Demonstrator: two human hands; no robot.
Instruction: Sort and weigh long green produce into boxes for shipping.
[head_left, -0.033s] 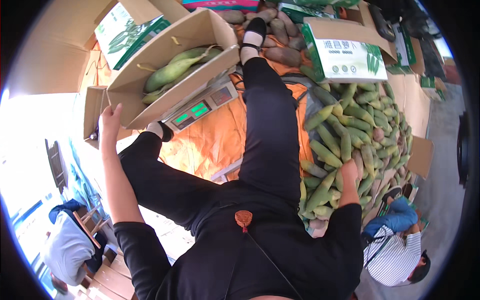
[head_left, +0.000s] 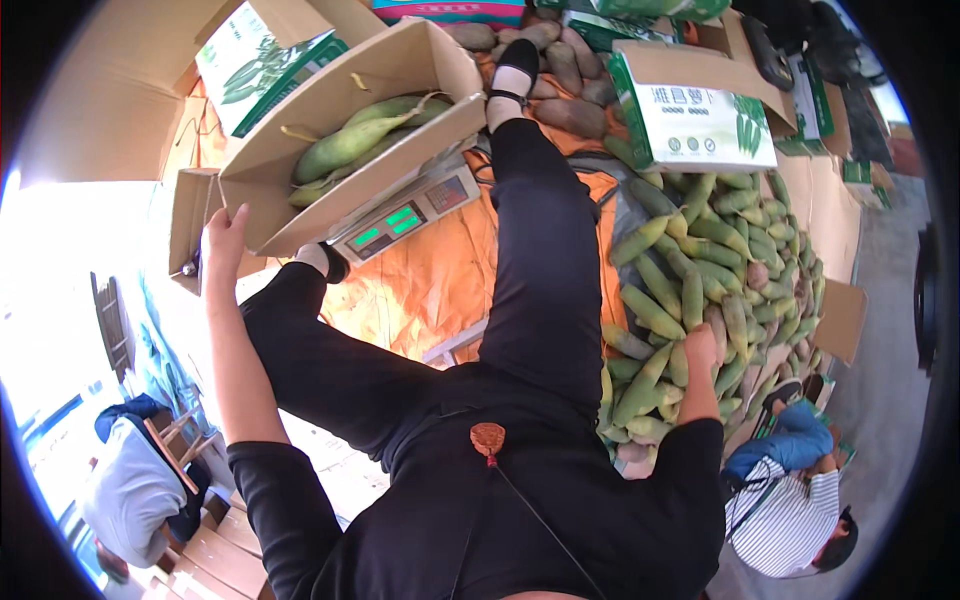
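Co-worker [head_left: 125, 490] in a grey top bends forward well to the left of the scale [head_left: 405, 217], on your side of it. Your left hand [head_left: 223, 238] comes next, left of the scale, at the near left corner of the open carton [head_left: 375, 178]; your thumb points up and your fingers are partly bent against the cardboard, though you cannot tell from this view whether they truly grip it. The carton seems to rest on the scale, whose display is lit, and a few green radishes [head_left: 345, 148] lie inside. Dark reddish roots [head_left: 572, 115] lie beyond the scale, to its right. Farther right of the scale, your right hand [head_left: 703, 347] reaches down onto the radish heap [head_left: 715, 250], fingers curled and mostly hidden; you cannot tell whether they have closed around a radish. A second co-worker [head_left: 790, 515] in stripes is farthest right of the scale.

As far as you can judge, filling is begun but unfinished: a few radishes are in, room is left above them, the carton stands open, and most lie loose in the heap.

Against the earlier frame, very little differs: your view has shifted slightly, while both hands, the carton and its radishes keep their places around the scale.
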